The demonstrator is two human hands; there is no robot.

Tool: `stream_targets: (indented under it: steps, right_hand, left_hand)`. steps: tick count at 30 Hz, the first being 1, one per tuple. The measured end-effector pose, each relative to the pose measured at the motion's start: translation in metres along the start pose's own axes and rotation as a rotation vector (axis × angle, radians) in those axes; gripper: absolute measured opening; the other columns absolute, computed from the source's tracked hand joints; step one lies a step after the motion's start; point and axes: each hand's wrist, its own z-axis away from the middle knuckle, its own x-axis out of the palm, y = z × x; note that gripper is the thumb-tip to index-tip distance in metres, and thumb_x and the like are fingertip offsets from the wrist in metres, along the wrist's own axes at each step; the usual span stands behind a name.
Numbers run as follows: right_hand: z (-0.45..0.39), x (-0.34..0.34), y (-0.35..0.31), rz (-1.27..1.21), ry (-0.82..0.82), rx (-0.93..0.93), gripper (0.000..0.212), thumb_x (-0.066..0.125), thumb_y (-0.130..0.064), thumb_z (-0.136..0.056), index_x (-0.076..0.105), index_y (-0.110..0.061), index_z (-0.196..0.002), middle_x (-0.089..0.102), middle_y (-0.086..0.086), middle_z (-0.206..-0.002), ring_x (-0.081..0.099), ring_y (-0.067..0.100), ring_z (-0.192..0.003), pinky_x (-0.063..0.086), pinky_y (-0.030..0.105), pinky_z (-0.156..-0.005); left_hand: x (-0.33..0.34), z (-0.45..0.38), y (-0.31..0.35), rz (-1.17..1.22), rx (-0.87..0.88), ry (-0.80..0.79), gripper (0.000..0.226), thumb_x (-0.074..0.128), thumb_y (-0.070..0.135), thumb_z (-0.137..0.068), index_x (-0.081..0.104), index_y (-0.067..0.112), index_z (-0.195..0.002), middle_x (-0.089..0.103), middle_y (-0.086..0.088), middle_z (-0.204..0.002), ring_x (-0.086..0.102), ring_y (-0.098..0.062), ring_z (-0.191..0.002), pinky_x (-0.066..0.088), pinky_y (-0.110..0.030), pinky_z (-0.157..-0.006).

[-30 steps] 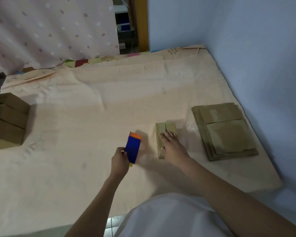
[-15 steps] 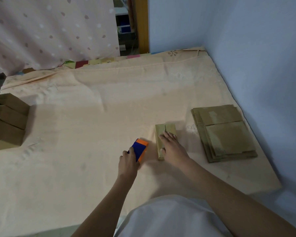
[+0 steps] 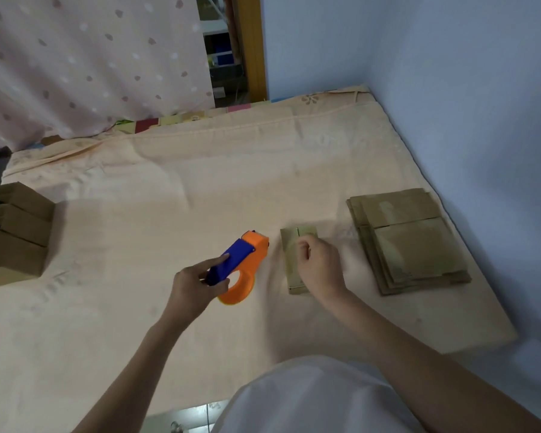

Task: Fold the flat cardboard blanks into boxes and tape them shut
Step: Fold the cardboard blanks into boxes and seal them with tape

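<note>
A small folded cardboard box (image 3: 290,256) lies on the peach bedsheet (image 3: 156,214). My right hand (image 3: 320,267) sits on top of it with fingers curled down over it, hiding its right side. To the left, an orange and blue tape dispenser (image 3: 247,264) lies on its side on the sheet. My left hand (image 3: 194,282) holds its blue handle, thumb beneath and index finger stretched along the top. A stack of flat cardboard blanks (image 3: 409,242) lies to the right of the box.
Several finished boxes (image 3: 13,232) are stacked at the left edge of the bed. A blue wall (image 3: 481,120) runs along the right side, and a dotted curtain (image 3: 91,57) hangs at the back left. The bed's near edge is by my lap.
My left hand has lowered the tape dispenser from upright to lying on the sheet. The fingers of my right hand, flat on the box before, are now curled over it.
</note>
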Motion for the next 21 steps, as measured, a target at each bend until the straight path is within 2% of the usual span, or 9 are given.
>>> stream_targets:
  steps: [2,3,5,7,9,12,17,21]
  right_hand:
    - [-0.003,-0.008,-0.018,-0.186,-0.063,0.241,0.018,0.051,-0.014,-0.097,0.069,-0.014,-0.098,0.067,-0.004,-0.089,0.064,0.016,-0.085,0.05,0.023,-0.073]
    - [-0.005,-0.009,-0.026,-0.282,-0.157,0.366,0.017,0.05,-0.019,-0.099,0.067,-0.016,-0.1,0.066,-0.004,-0.094,0.066,0.018,-0.09,0.054,0.028,-0.08]
    - [-0.01,-0.013,-0.04,-0.546,-0.343,0.623,0.019,0.05,-0.028,-0.102,0.062,-0.014,-0.099,0.068,0.005,-0.102,0.071,0.029,-0.097,0.057,0.041,-0.091]
    - [-0.014,-0.021,-0.05,-0.845,-0.469,0.796,0.026,0.048,-0.03,-0.106,0.059,-0.007,-0.102,0.068,0.018,-0.111,0.07,0.034,-0.102,0.056,0.046,-0.096]
    - [-0.015,-0.029,-0.053,-1.014,-0.539,0.848,0.028,0.046,-0.028,-0.107,0.06,-0.005,-0.1,0.069,0.023,-0.112,0.069,0.035,-0.103,0.055,0.047,-0.097]
    - [-0.015,-0.036,-0.051,-1.091,-0.607,0.817,0.018,0.05,-0.017,-0.105,0.063,-0.006,-0.1,0.072,0.02,-0.103,0.07,0.031,-0.097,0.058,0.044,-0.09]
    - [-0.015,-0.036,-0.047,-1.059,-0.599,0.792,0.018,0.053,-0.001,-0.101,0.065,0.0,-0.114,0.072,0.02,-0.103,0.072,0.03,-0.095,0.06,0.04,-0.083]
    - [-0.011,-0.036,-0.045,-0.956,-0.606,0.785,0.02,0.047,0.009,-0.1,0.063,-0.003,-0.095,0.071,0.018,-0.092,0.071,0.028,-0.089,0.059,0.038,-0.08]
  left_hand:
    - [-0.015,0.001,0.011,0.048,0.067,-0.037,0.06,0.083,-0.001,-0.072,0.07,0.033,-0.119,0.073,0.008,-0.105,0.068,-0.011,-0.087,0.056,-0.017,-0.075]
    - [-0.02,0.002,0.015,0.065,0.1,-0.057,0.061,0.083,-0.004,-0.071,0.07,0.032,-0.119,0.073,0.008,-0.11,0.069,-0.012,-0.091,0.057,-0.02,-0.079]
    - [-0.028,0.002,0.022,0.08,0.155,-0.099,0.065,0.082,-0.009,-0.069,0.07,0.03,-0.119,0.071,0.008,-0.117,0.069,-0.013,-0.099,0.057,-0.022,-0.084]
    - [-0.033,0.002,0.028,0.066,0.19,-0.141,0.068,0.082,-0.012,-0.067,0.07,0.03,-0.119,0.069,0.008,-0.121,0.067,-0.01,-0.107,0.056,-0.022,-0.087]
    - [-0.035,0.002,0.031,0.047,0.226,-0.174,0.068,0.081,-0.012,-0.067,0.071,0.029,-0.12,0.068,0.008,-0.123,0.064,-0.008,-0.113,0.054,-0.021,-0.091]
    - [-0.036,0.003,0.033,0.031,0.269,-0.188,0.067,0.081,-0.012,-0.068,0.071,0.029,-0.12,0.068,0.01,-0.123,0.06,-0.004,-0.119,0.052,-0.02,-0.095]
    - [-0.035,0.005,0.032,0.022,0.301,-0.19,0.067,0.081,-0.012,-0.069,0.07,0.028,-0.121,0.067,0.009,-0.125,0.058,-0.002,-0.122,0.051,-0.018,-0.095]
    - [-0.036,0.008,0.034,-0.03,0.333,-0.196,0.071,0.081,-0.013,-0.068,0.069,0.034,-0.119,0.064,0.014,-0.125,0.058,0.003,-0.117,0.051,-0.013,-0.091]
